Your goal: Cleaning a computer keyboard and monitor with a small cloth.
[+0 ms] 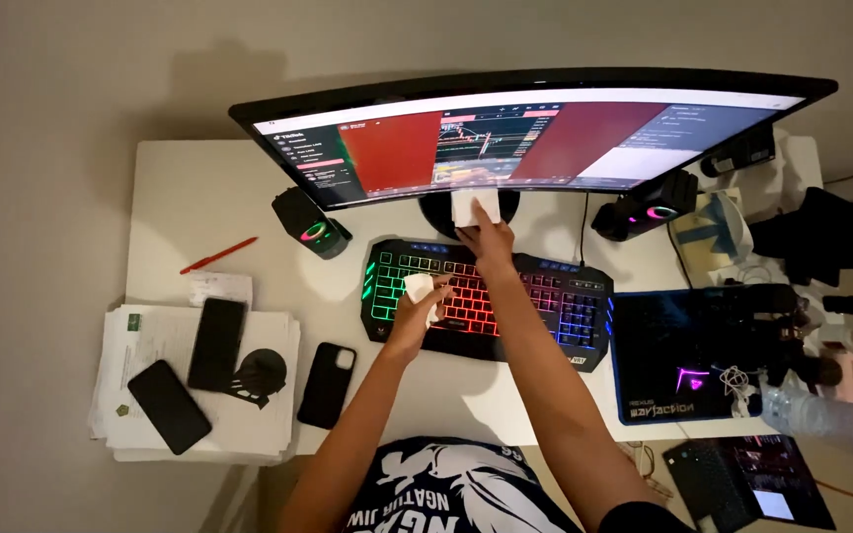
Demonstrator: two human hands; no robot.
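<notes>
A: What is held in the left hand (415, 308)?

B: A small white cloth (419, 288) is gripped in it and pressed on the backlit keyboard (545, 296), over the green and red keys.

A: And the right hand (487, 240)?

B: It is stretched beyond the keyboard, and a second white cloth (474, 204) is pinched in its fingers against the foot of the curved monitor (397, 138).

A: What is seen around the hands?

B: Small speakers (310, 223) are set to either side of the right hand. Left of the left hand, a black phone (327, 384) is laid on the white worktop (190, 188), with two more on a paper stack (150, 336). A dark mouse mat (688, 355) is placed well to the right.
</notes>
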